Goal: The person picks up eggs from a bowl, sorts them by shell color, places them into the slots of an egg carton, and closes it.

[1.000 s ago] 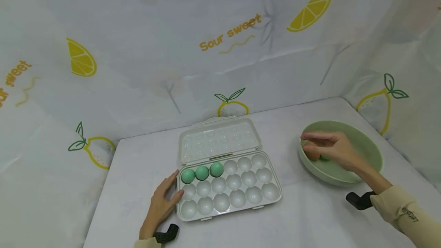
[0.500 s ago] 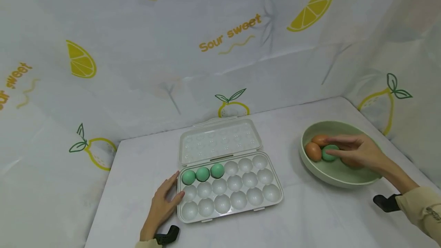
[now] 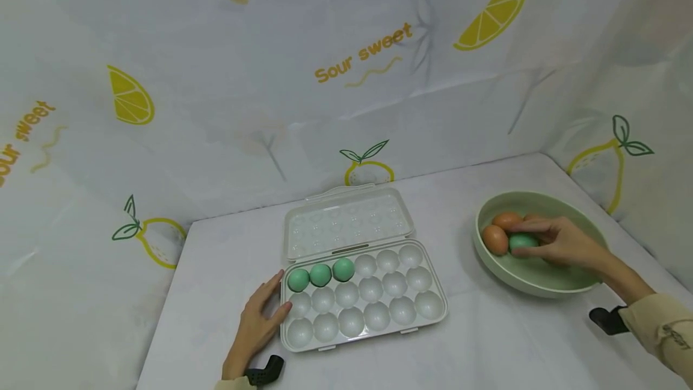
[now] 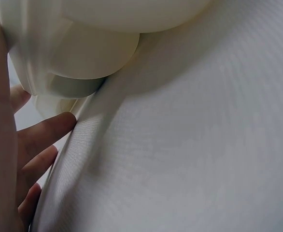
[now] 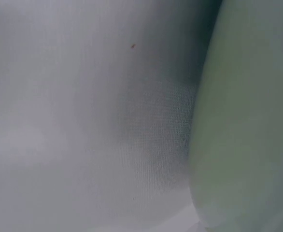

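In the green bowl point(image 3: 541, 284), right hand point(image 3: 563, 244) pinching the green egg point(image 3: 521, 242) gently, avoiding brown eggs point(image 3: 495, 239), left hand point(image 3: 254, 325) relaxed, steadying the egg tray point(image 3: 428, 318).

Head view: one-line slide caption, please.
Right hand grips a green egg in the bowl; left hand rests against the open egg tray.

Soft, even light, faint shadows.
Head view sharp but bowed at the edges; both wrist views too close, blurred and dimmer.
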Demonstrator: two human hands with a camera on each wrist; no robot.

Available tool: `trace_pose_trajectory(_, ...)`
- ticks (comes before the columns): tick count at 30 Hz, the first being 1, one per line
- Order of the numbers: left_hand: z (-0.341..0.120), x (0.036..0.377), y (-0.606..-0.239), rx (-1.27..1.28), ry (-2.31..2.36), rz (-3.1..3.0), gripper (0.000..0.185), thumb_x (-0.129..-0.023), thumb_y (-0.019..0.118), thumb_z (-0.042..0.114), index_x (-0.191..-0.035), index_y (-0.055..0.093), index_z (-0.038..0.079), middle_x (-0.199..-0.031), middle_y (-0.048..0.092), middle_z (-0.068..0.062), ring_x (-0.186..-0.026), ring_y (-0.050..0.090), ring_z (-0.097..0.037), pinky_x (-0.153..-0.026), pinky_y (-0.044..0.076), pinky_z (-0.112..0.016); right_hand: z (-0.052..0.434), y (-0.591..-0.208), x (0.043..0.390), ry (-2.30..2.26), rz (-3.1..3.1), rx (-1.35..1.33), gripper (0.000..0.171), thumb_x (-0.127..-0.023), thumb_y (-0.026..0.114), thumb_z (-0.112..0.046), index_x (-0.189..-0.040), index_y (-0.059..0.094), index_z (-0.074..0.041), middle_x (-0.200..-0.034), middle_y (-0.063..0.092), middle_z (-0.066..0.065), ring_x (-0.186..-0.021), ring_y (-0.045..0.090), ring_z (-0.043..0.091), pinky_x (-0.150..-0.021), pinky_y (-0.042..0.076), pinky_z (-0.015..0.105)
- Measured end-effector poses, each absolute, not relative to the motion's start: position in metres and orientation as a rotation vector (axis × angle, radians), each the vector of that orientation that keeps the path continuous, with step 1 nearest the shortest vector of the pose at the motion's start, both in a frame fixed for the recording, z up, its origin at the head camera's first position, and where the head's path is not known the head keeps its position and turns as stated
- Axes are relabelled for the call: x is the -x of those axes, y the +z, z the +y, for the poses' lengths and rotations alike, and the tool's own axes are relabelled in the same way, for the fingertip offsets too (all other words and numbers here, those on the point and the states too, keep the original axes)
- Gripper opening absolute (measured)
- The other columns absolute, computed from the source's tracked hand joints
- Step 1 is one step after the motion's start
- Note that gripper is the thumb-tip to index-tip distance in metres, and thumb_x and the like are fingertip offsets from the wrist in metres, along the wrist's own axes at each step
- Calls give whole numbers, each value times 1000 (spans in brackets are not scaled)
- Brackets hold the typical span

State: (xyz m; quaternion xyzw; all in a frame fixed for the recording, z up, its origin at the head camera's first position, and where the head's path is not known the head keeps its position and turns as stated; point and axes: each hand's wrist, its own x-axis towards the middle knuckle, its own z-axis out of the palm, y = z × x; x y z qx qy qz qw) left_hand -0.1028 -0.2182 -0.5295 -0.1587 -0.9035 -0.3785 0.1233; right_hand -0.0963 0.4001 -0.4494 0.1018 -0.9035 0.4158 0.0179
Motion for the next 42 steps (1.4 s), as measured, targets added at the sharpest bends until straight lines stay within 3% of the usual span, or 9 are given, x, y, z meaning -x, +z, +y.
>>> trace_pose_trajectory(4,-218,103,-529,452,-1119,-2649,66,-87,77,21,-149,55,20,-139,67,-13,-133,57,-42,-119,14,2,400,-453,97,1274,-2766,-414,47,-72,91,-5,-117,77,-5,-111,68,-33,-102,49,-24,-78,42,-3)
trace_pose_trajectory(6,-218,103,-529,436,-1127,-2664,66,-87,77,22,-149,55,21,-140,67,-13,-135,56,-40,-119,14,2,401,-456,99,1293,-2733,-506,49,-69,91,0,-116,76,-2,-116,67,-34,-110,49,-25,-84,45,-4)
trace_pose_trajectory(11,-218,104,-529,422,-1131,-2679,66,-88,76,23,-150,54,21,-140,67,-12,-135,56,-38,-118,12,2,402,-462,100,1071,-2765,-689,62,-60,97,-10,-117,73,1,-120,65,-31,-111,46,-24,-83,42,-2)
trace_pose_trajectory(16,-218,104,-531,434,-1120,-2665,65,-88,76,23,-149,54,22,-141,66,-12,-134,57,-41,-118,13,3,402,-464,99,973,-2820,-638,62,-58,99,-16,-113,75,0,-115,66,-30,-107,45,-24,-80,41,-1)
trace_pose_trajectory(26,-218,103,-529,426,-1106,-2661,65,-87,77,23,-148,55,21,-140,67,-12,-134,57,-41,-118,14,2,397,-462,99,1093,-2767,-622,44,-62,96,-8,-103,80,-8,-102,75,-23,-96,54,-18,-75,44,2)
trace_pose_trajectory(32,-218,103,-529,427,-1110,-2667,65,-87,77,23,-149,55,21,-141,66,-13,-135,57,-41,-118,13,3,393,-458,95,1127,-2663,-576,45,-64,93,0,-107,79,-4,-91,71,-17,-82,54,-9,-69,44,7)
trace_pose_trajectory(36,-218,102,-529,421,-1097,-2669,65,-87,77,23,-149,55,21,-142,65,-12,-135,57,-40,-118,14,2,392,-451,91,1228,-2712,-374,47,-74,90,-5,-118,75,-3,-98,71,-28,-83,56,-11,-67,48,8)
trace_pose_trajectory(42,-218,102,-529,418,-1096,-2668,65,-88,77,24,-149,55,21,-141,66,-12,-135,56,-40,-119,13,2,383,-442,89,1415,-2712,-216,51,-85,83,-8,-132,66,2,-117,64,-36,-103,60,-20,-78,55,6)
